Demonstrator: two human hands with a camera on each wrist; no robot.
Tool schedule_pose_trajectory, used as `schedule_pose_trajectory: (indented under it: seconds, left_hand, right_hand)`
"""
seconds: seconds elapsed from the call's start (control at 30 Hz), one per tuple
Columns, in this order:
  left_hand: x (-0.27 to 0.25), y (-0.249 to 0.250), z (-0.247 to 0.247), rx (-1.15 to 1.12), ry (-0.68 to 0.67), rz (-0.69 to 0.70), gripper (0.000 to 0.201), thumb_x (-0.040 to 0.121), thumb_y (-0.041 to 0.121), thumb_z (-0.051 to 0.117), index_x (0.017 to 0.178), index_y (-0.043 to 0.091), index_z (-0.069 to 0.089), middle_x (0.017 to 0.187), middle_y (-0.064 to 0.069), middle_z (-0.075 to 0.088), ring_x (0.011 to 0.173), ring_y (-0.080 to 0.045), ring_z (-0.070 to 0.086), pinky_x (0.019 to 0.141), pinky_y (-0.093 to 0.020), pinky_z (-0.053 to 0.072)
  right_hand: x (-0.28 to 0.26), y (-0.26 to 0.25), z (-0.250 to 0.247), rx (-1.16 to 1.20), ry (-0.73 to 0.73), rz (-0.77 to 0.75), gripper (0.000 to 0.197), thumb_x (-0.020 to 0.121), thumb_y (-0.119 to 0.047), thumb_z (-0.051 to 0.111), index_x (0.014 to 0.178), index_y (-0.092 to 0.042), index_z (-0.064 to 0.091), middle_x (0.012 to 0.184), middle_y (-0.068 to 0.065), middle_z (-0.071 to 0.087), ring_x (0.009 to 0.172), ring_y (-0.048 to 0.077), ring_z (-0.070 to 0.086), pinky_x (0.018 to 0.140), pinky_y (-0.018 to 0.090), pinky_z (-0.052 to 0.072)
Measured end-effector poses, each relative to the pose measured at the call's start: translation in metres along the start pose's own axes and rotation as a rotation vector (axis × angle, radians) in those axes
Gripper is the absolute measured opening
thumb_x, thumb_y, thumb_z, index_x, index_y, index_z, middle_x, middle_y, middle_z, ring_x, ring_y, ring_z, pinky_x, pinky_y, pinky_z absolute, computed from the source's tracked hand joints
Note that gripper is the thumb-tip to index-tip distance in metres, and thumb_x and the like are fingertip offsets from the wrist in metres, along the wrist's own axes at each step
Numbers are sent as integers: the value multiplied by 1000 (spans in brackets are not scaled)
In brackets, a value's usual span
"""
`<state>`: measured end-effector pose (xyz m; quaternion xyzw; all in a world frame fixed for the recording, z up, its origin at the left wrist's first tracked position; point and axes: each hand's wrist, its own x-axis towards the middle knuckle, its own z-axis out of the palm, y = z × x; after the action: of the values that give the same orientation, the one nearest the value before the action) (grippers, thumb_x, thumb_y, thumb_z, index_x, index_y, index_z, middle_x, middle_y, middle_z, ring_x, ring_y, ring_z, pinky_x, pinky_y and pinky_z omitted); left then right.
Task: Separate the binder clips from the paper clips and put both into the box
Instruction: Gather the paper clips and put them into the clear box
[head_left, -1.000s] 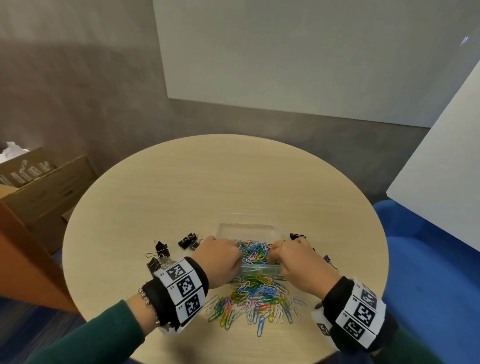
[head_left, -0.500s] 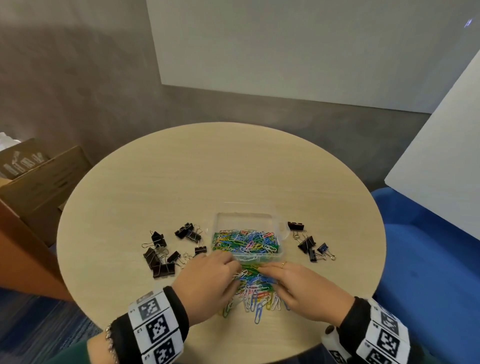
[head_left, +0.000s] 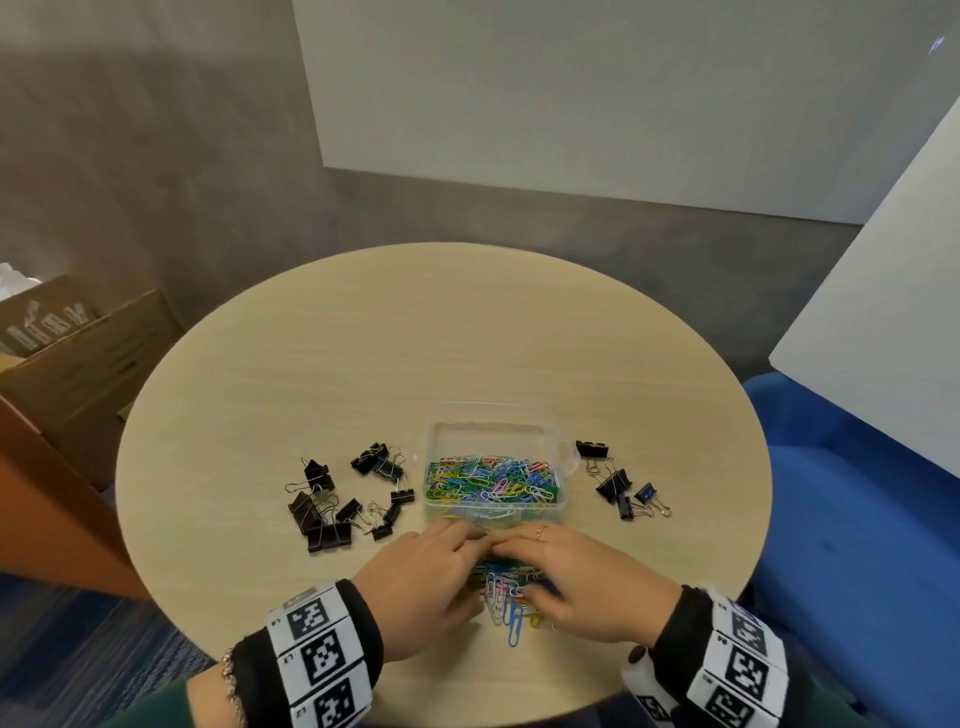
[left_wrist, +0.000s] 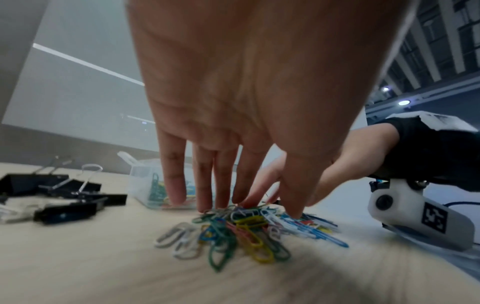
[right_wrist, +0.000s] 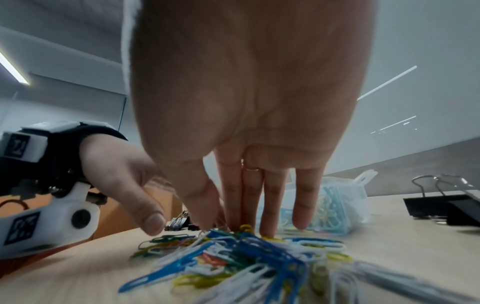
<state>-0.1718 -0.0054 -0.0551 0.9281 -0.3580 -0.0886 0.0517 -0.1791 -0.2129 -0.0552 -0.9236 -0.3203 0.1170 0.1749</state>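
Observation:
A clear plastic box (head_left: 488, 426) near the table's middle holds coloured paper clips (head_left: 493, 480). A loose pile of paper clips (head_left: 511, 603) lies just in front of it, mostly under my hands. My left hand (head_left: 465, 540) and right hand (head_left: 511, 543) meet fingertip to fingertip over the pile. In the left wrist view, straight fingers (left_wrist: 221, 185) touch the far side of the pile (left_wrist: 233, 232). The right wrist view shows the same: straight fingers (right_wrist: 250, 201) stand on the clips (right_wrist: 246, 253). Black binder clips lie left (head_left: 337, 499) and right (head_left: 618, 483) of the box.
The round wooden table (head_left: 415, 338) is bare behind the box. A cardboard box (head_left: 78, 364) stands on the floor to the left. A blue seat (head_left: 857, 519) is close on the right, with a white panel above it.
Both hands have pulled back from over the box to the loose pile in front of it, and have closed in around that pile. More clips now show in the box.

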Motion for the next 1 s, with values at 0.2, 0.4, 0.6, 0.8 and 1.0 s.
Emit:
schedule_pose_trajectory:
  seconds: [0.2, 0.4, 0.6, 0.8, 1.0]
  left_hand:
    - [-8, -2, -6, 47, 84, -28, 48, 89, 47, 41, 129, 23, 49, 121, 6, 52, 110, -15, 52, 82, -31, 51]
    - [-17, -7, -9, 46, 58, -49, 60, 87, 54, 41, 138, 24, 40, 131, 6, 46, 115, -16, 48, 84, -32, 48]
    - [-7, 1, -5, -72, -91, -64, 95, 74, 57, 68, 148, 25, 17, 139, 2, 30, 125, -16, 29, 105, -31, 36]
    - [19, 8, -5, -31, -49, -24, 58, 85, 33, 66, 136, 19, 43, 125, -4, 44, 113, -23, 46, 94, -34, 41]
    - [28, 10, -12, 11, -81, -81, 30, 91, 18, 59, 121, 15, 55, 115, -7, 52, 103, -29, 55, 84, -39, 48]
  right_hand:
    - [-10, 9, -14, 24, 91, 93, 30, 95, -19, 45, 121, -23, 58, 119, -7, 61, 108, 7, 54, 95, 25, 44]
    - [-28, 27, -17, -71, 72, 231, 51, 90, -44, 54, 137, -28, 44, 134, -12, 50, 119, 4, 48, 100, 23, 42]
    - [-23, 16, -6, -81, -22, 269, 94, 66, -62, 70, 145, -28, 31, 132, -10, 39, 117, 8, 40, 97, 26, 43]
    - [-2, 3, -3, -98, 42, 252, 38, 85, -32, 65, 121, -23, 57, 113, -4, 52, 102, 16, 52, 85, 30, 46]
    - [0, 8, -10, -86, 109, 270, 17, 90, -17, 58, 105, -19, 67, 106, -1, 64, 93, 13, 56, 76, 20, 38]
